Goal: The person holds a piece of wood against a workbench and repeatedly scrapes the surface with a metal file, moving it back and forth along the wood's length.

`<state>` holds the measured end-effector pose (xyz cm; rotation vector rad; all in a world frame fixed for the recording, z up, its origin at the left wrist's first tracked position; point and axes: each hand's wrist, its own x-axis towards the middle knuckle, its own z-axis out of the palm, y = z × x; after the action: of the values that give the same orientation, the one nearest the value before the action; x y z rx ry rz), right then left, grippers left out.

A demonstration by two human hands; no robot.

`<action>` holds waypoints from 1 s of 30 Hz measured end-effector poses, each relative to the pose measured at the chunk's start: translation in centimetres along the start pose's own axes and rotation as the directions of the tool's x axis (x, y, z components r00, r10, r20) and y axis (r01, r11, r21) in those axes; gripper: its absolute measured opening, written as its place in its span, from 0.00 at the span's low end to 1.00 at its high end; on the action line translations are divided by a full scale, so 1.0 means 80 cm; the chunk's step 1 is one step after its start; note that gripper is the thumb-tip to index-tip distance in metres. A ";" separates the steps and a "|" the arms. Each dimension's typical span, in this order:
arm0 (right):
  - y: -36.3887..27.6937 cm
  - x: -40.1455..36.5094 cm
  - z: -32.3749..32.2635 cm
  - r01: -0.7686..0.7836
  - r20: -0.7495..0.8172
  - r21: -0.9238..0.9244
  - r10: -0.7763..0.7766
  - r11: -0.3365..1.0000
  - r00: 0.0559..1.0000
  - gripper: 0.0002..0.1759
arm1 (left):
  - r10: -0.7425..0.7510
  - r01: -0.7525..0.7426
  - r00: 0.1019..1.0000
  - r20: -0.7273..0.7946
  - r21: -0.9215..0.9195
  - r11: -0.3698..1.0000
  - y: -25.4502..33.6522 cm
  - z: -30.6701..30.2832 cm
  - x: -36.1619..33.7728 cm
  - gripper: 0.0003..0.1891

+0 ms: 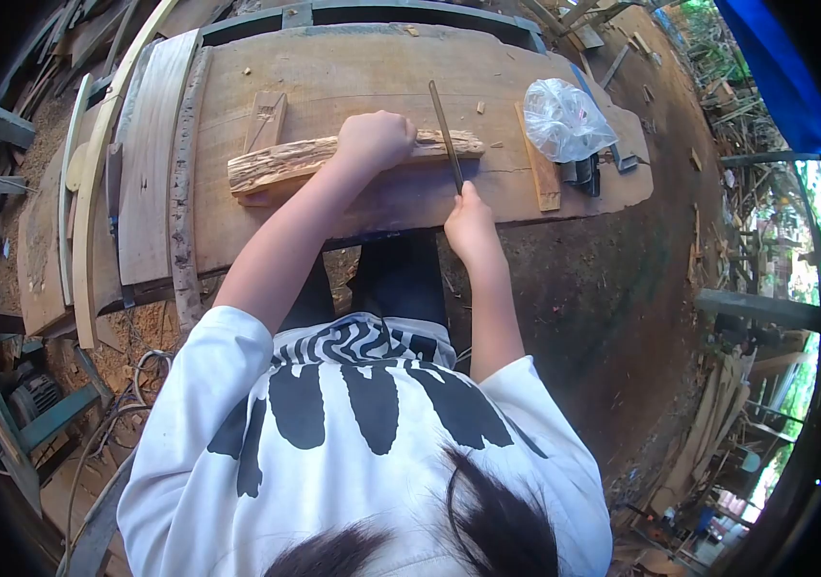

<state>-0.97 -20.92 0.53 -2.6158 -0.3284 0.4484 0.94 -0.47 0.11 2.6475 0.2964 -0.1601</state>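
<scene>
A person in a white shirt [333, 481] with black marks works at a wooden counter [324, 77], seen from above. The rough stick [280, 165], pale and splintery, lies roughly crosswise on the counter, on top of a smoother brown piece of wood [271, 196]. The left grip [378, 139] is curled down over the stick right of its middle, clamped on it; the longer part reaches out to the left. The right grip [469, 212] is closed round the near end of a long, thin blade [445, 135], which points away from the person and crosses over the stick near its right end. Whether the blade touches the wood cannot be told.

The left forearm hides part of the stick's near edge. Just behind the stick stands out a short wood block [267, 120]. To the right, apart from both hands, a clear plastic bag [564, 120] partly covers a narrow plank [545, 183] and a dark object [583, 177]. Long boards [155, 154] lie along the left side. Small wood chips [480, 108] dot the counter.
</scene>
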 end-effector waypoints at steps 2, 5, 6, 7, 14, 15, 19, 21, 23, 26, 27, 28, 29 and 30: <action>-0.013 -0.011 -0.010 0.001 0.034 -0.011 0.000 1.000 0.999 0.11 | -0.029 0.029 1.000 -0.009 0.012 1.000 -0.004 0.000 -0.002 0.27; -0.011 -0.064 -0.041 -0.090 0.147 -0.075 0.101 0.993 0.984 0.10 | -0.068 0.068 0.998 -0.012 0.013 0.998 -0.006 0.002 0.005 0.26; -0.012 -0.081 -0.053 -0.141 0.182 -0.115 0.160 0.983 0.970 0.09 | -0.070 0.069 0.998 0.011 0.016 0.997 -0.006 0.003 0.007 0.24; -0.013 -0.095 -0.059 -0.136 0.185 -0.116 0.156 0.984 0.970 0.09 | -0.069 0.069 0.997 0.032 0.016 0.998 -0.006 0.001 0.008 0.22; -0.008 -0.042 -0.002 -0.111 0.101 -0.067 0.118 0.991 0.988 0.11 | -0.011 0.011 0.998 0.068 -0.011 1.000 -0.006 -0.002 0.003 0.27; -0.010 -0.020 0.003 -0.113 0.103 -0.067 0.119 0.991 0.987 0.11 | -0.013 0.014 0.997 0.074 -0.015 1.000 -0.006 -0.002 0.002 0.27; -0.023 0.001 -0.008 -0.035 0.097 -0.079 0.042 0.996 0.994 0.13 | -0.018 0.019 0.998 0.062 -0.011 1.000 -0.004 -0.006 -0.001 0.28; -0.031 -0.030 -0.029 -0.046 0.128 -0.124 0.062 0.991 0.990 0.15 | -0.040 0.041 0.997 0.066 -0.019 0.999 -0.005 -0.006 0.001 0.28; -0.030 -0.080 -0.047 -0.079 0.141 -0.073 0.089 0.994 0.986 0.31 | -0.054 0.057 0.996 0.075 -0.033 0.998 -0.005 -0.006 0.001 0.28; -0.012 -0.114 -0.045 -0.093 0.213 -0.145 0.123 0.985 0.969 0.43 | -0.036 0.040 0.994 0.107 -0.033 0.999 -0.003 -0.014 0.004 0.27; -0.002 -0.110 -0.034 -0.098 0.211 -0.147 0.128 0.984 0.969 0.43 | -0.008 0.005 0.991 0.134 0.021 1.000 -0.003 -0.015 0.005 0.23; 0.009 -0.101 -0.017 -0.081 0.199 -0.123 0.105 0.989 0.974 0.46 | 0.021 -0.034 0.986 0.164 0.077 0.996 -0.003 -0.014 0.005 0.20; 0.017 -0.092 -0.004 -0.063 0.186 -0.098 0.080 0.993 0.979 0.50 | 0.027 -0.041 0.986 0.167 0.079 0.996 -0.004 -0.014 0.004 0.20; 0.007 -0.077 0.001 -0.060 0.167 -0.101 0.076 0.993 0.983 0.50 | 0.045 -0.055 0.988 0.146 0.062 0.997 -0.005 -0.012 0.004 0.22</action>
<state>-6.57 -23.23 1.73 -2.6940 -0.3241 0.6989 1.19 0.36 0.75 2.6879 0.1795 -0.3487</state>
